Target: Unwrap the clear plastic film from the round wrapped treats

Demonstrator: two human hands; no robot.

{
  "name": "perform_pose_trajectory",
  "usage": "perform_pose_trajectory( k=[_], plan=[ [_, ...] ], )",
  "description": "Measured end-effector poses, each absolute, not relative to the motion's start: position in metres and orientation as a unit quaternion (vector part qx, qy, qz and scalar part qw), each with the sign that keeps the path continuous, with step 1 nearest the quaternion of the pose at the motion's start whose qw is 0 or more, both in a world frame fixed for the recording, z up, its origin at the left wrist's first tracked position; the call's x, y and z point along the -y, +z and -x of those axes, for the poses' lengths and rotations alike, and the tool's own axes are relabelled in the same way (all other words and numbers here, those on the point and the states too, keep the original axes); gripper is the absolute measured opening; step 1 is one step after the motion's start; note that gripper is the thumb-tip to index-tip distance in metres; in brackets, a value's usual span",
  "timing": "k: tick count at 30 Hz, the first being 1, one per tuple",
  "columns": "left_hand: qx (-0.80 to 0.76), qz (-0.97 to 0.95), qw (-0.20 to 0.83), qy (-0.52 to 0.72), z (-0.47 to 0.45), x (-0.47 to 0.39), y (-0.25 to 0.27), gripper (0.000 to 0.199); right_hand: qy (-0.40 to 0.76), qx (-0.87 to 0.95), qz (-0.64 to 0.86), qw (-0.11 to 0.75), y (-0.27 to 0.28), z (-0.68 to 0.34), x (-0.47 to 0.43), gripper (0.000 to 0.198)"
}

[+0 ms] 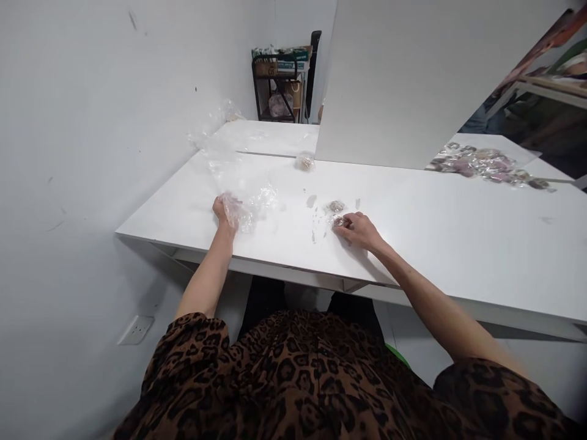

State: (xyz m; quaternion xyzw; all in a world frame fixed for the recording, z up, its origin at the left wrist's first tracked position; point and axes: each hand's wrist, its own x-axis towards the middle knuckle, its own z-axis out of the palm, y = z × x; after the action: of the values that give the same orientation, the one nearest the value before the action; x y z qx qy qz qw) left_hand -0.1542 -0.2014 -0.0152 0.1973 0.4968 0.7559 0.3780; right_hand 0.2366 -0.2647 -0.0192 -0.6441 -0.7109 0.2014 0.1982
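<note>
On the left part of the white table, my left hand (222, 209) is closed on crinkled clear plastic wrap (243, 214), which covers part of the fingers. My right hand (360, 231) has its fingers closed around a small brown item in clear wrapping (341, 223), resting at the table top. Just behind it lies a second wrapped brown item (335, 206), close to the fingertips. Farther back, a pale wrapped item (305, 161) sits near the foot of the upright panel. What is inside the wrappings is too small to make out.
The white table (458, 244) runs across in front of me, with a wall at its left. A large white panel (380, 85) stands along the back. Several wrapped items (490, 165) are heaped at back right. More clear plastic (215, 150) lies at back left. A black shelf rack (275, 79) stands beyond.
</note>
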Motion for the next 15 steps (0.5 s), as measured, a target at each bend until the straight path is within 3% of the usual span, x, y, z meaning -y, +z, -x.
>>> perform_pose_trajectory(
  k=[8,12,15],
  plan=[
    [-0.489,-0.191,0.413,0.744,0.148,0.208,-0.024,0.013,0.379,0.601,0.646,0.281,-0.006,-0.237,0.248,0.036],
    [-0.492,-0.176,0.418,0.744,0.151,0.207,-0.024,0.016,0.393,0.579,0.624,0.348,0.009,-0.231,0.221,0.033],
    [-0.49,-0.183,0.412,0.746,0.15,0.207,-0.024,0.017,0.39,0.569,0.643,0.333,0.015,-0.222,0.2,0.022]
  ],
)
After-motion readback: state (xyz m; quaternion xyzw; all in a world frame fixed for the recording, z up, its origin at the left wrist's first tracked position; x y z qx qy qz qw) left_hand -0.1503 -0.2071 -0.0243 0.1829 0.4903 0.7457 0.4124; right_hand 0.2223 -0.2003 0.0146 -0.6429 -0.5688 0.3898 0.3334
